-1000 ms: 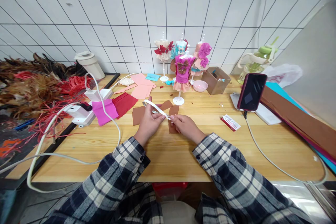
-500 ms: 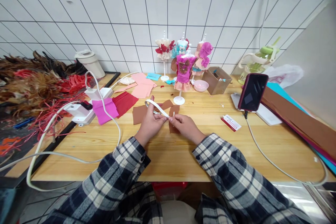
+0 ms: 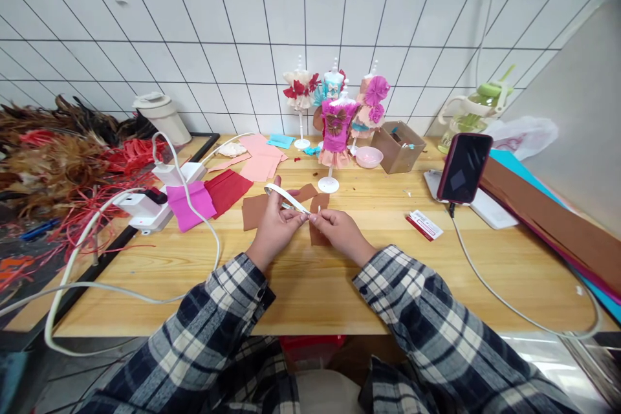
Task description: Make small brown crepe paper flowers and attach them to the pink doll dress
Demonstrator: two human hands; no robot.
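Note:
A narrow white strip (image 3: 289,196), which looks like tape, arcs over my left hand (image 3: 275,226). The fingers of that hand are closed, pinching the strip's near end. My right hand (image 3: 337,231) is pinched at the same spot, its fingertips almost touching the left ones, with a small white end showing above them. What lies between the fingertips is too small to make out fully. Under and behind the hands are brown crepe paper pieces (image 3: 253,212). A small dress form in a magenta paper dress (image 3: 336,129) stands just beyond.
More dress forms (image 3: 299,92) stand behind, beside a pink bowl (image 3: 369,156) and a cardboard box (image 3: 398,149). Magenta paper (image 3: 191,206), red paper (image 3: 230,191) and a power strip (image 3: 151,210) with cables lie left. At right are a phone (image 3: 464,168) and a card (image 3: 424,225).
The hands stay pinched together at the strip, with only a slight shift of the fingertips. The whole view has moved a little, so everything sits slightly further left.

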